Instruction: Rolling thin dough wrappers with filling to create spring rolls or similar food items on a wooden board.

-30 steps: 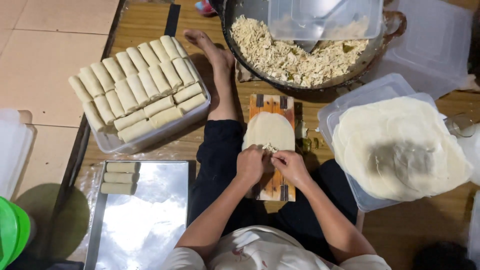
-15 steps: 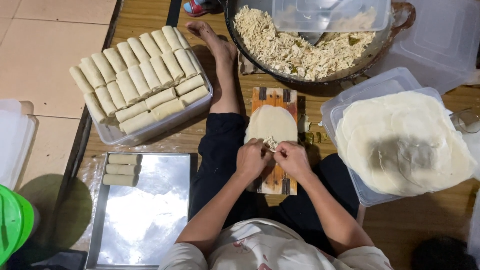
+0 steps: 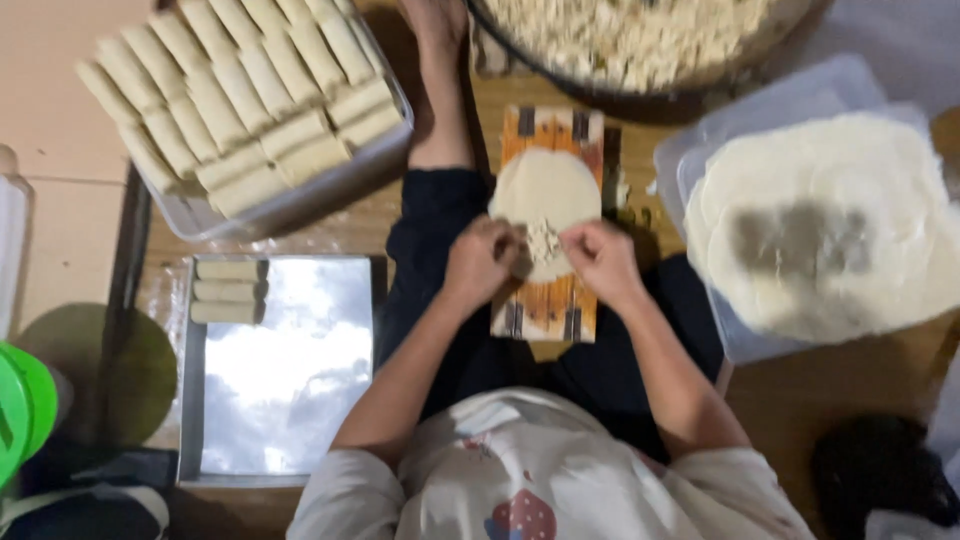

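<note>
Rolling is at an early stage for this piece: one round wrapper lies flat on a small wooden board over the person's lap, with a little heap of filling at its near edge. Left hand and right hand sit either side of that heap, fingers curled in and pinching the wrapper's near edge. I can't tell if the edge is lifted over the filling yet. No fold or tuck visible, sides not turned in.

Done so far, judged from what lies around:
- a clear tub at the floor's far left, packed with rows of finished rolls, looks close to full
- a metal tray at near left holds three rolls in its far-left corner, rest of it bare

Left to do:
- big stack of wrappers in a clear tub at the right, looks thick
- wide bowl of filling at the far edge, well stocked as far as the frame shows

My read: a full batch done, a second tray just begun, this roll barely started, and plenty of stock remains.
</note>
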